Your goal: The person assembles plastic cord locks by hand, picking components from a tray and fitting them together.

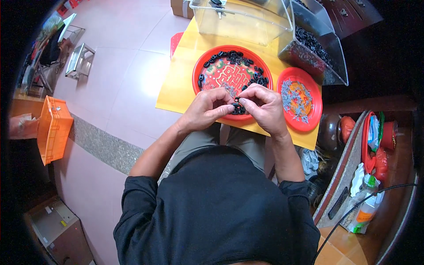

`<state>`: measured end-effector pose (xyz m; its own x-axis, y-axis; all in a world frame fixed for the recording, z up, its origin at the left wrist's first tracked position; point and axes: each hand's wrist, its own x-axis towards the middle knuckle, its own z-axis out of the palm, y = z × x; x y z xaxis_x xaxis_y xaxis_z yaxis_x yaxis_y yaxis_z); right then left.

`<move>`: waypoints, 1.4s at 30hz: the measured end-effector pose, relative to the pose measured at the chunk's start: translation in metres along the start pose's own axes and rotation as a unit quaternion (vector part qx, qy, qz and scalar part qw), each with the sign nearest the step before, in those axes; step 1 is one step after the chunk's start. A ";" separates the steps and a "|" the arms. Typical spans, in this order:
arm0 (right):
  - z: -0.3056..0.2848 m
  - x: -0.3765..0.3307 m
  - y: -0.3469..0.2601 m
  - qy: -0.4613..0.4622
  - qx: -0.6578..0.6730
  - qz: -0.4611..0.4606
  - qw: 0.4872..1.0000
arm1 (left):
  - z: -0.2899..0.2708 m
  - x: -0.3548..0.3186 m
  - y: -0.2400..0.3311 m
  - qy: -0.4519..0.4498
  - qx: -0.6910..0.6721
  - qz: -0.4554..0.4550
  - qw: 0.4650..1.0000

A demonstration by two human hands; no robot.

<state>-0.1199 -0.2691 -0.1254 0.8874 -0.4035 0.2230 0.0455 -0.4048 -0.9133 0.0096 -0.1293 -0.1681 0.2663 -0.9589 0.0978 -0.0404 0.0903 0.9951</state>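
Note:
Over the near edge of a round red tray (195, 84), my two hands meet with fingers pinched. My left hand (205, 108) grips a small black part with oval openings (237, 100) between thumb and forefinger. From the other side, my right hand (265, 108) pinches at the same part; any smaller piece in its fingertips is too small to make out. More black parts (260, 78) lie along the tray's rim, some just under my fingers. Small grey pieces (227, 87) are scattered near the tray's middle. To the right, a smaller red plate (319, 106) holds many similar grey pieces (289, 95).
The yellow tabletop (174, 90) bears a clear plastic bin (243, 24) at the back. Behind the plate stands another clear bin (333, 66) with black parts inside. An orange crate (57, 132) and metal stool (79, 62) are at left. A black cable (353, 210) crosses the lower right.

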 end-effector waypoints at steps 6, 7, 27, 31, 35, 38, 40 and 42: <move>0.004 -0.003 -0.001 0.004 0.009 0.035 0.999 | 0.004 0.000 0.001 0.025 -0.045 -0.023 0.998; 0.004 -0.004 -0.001 0.010 0.011 0.040 0.999 | 0.004 0.000 0.002 0.024 -0.061 -0.026 0.998; 0.014 -0.021 0.010 0.036 -0.050 -0.074 0.995 | 0.013 -0.002 -0.004 0.012 -0.206 -0.034 0.978; 0.016 -0.025 0.016 0.049 -0.017 -0.067 0.996 | 0.015 -0.002 -0.010 0.006 -0.226 -0.054 0.973; 0.016 -0.030 0.024 0.046 0.012 -0.059 0.997 | 0.020 -0.002 -0.006 0.026 -0.217 -0.053 0.974; 0.016 -0.030 0.020 0.049 0.001 -0.047 0.998 | 0.021 -0.001 -0.005 0.028 -0.209 -0.054 0.976; 0.015 -0.030 0.016 0.068 -0.038 -0.054 0.996 | 0.022 0.001 -0.001 0.030 -0.182 -0.034 0.982; 0.013 -0.028 0.010 0.069 -0.051 -0.070 0.994 | 0.021 0.003 0.002 0.032 -0.155 -0.014 0.987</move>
<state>-0.1381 -0.2509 -0.1454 0.8041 -0.4428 0.3967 0.1116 -0.5430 -0.8323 -0.0101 -0.1376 -0.1658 0.3245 -0.9439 0.0610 0.2625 0.1518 0.9529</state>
